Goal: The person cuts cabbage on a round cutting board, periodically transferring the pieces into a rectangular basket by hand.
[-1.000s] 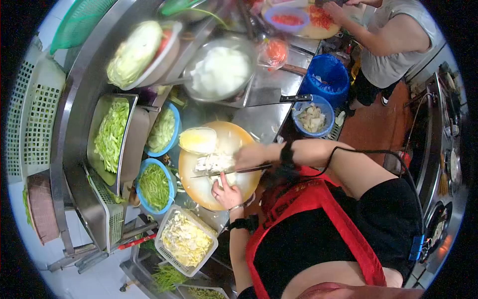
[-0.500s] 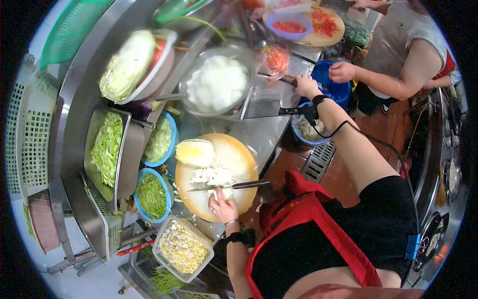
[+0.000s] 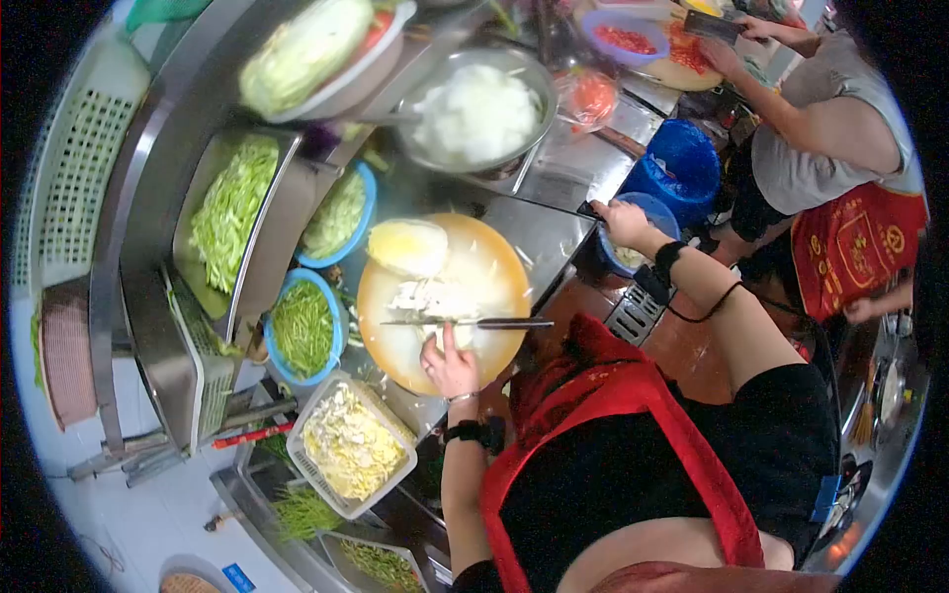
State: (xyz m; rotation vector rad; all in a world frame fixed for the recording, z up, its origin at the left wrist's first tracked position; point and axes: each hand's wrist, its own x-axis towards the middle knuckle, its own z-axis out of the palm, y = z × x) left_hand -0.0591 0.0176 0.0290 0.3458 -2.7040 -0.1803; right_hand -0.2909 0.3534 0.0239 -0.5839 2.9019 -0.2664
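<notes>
My left hand (image 3: 451,368) rests at the near side of the round cutting board (image 3: 494,366), fingers apart, fingertips against a knife (image 3: 494,323). The knife lies across chopped white cabbage (image 3: 435,296). Behind the pile sits a cut piece of napa cabbage (image 3: 407,247). At the counter's right edge, my right hand (image 3: 625,223) is closed around the black handle of a cleaver (image 3: 544,225). Its broad blade lies along the steel counter. Farther back is a wooden handle (image 3: 621,141), apart from my hand.
Blue bowls of sliced greens (image 3: 304,324) and a basket of shredded cabbage (image 3: 356,445) stand left of the board. Behind it is a metal bowl of white pieces (image 3: 479,114). A blue bin (image 3: 682,163) stands at right. A co-worker (image 3: 830,109) holds another cleaver (image 3: 712,27) over chopped red peppers.
My right hand has left the wooden handle and taken the cleaver's black handle. My left hand stays by the knife. The co-worker's hands are now both at the peppers. The view has shifted.
</notes>
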